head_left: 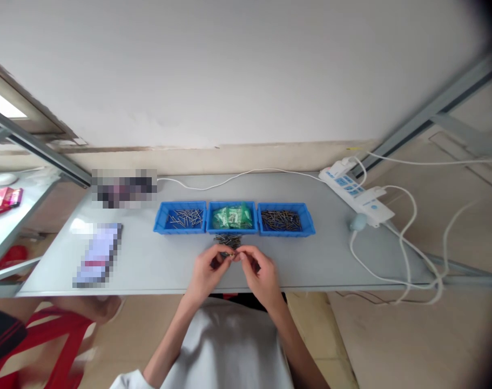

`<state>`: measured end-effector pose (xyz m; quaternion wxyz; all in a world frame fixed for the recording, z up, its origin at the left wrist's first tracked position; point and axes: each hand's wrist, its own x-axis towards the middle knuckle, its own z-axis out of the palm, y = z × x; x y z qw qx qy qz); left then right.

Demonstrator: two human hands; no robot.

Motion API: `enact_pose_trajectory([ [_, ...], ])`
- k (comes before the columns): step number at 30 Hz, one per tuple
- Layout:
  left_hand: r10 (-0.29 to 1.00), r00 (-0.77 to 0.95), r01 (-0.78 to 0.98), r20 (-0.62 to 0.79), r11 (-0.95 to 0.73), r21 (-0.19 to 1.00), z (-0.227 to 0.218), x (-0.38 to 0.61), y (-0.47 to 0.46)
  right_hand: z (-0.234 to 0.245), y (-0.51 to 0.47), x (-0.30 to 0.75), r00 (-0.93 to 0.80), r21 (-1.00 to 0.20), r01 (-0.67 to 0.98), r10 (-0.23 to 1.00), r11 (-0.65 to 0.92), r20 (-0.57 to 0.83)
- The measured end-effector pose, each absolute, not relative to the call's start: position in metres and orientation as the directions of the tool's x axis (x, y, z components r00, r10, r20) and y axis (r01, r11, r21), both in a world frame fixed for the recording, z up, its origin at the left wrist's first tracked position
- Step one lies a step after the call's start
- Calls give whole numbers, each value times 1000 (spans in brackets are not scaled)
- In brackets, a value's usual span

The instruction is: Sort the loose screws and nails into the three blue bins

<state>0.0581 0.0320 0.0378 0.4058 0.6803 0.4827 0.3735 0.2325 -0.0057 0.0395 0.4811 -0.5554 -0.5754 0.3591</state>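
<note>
My left hand (208,271) and my right hand (262,273) meet over the table's front half. Both are closed in a pinch, fingertips together around something tiny, mostly hidden by the fingers. Just beyond the fingertips lies a small pile of dark metal screws (228,239). Behind the pile, three blue trays stand side by side. Loose silvery screws lie in the left tray (160,220). Green-and-white plastic packets (233,216) fill the middle tray (231,230). Many darker screws cover the bottom of the right tray (309,222).
A white power strip (357,194) with plugs and looping white cables (410,227) occupies the table's right side. Left are a blurred phone-like object (100,251) and a blurred dark item (124,189). A red stool (63,346) and another person's leg (2,329) are at lower left.
</note>
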Motion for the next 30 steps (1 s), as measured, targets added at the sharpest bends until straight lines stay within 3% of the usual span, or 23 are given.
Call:
enact_pose_trajectory([
  [30,959,252,314,126,-205,927,37,56,36,33,-4,231,58,-918,369,982,146,179],
])
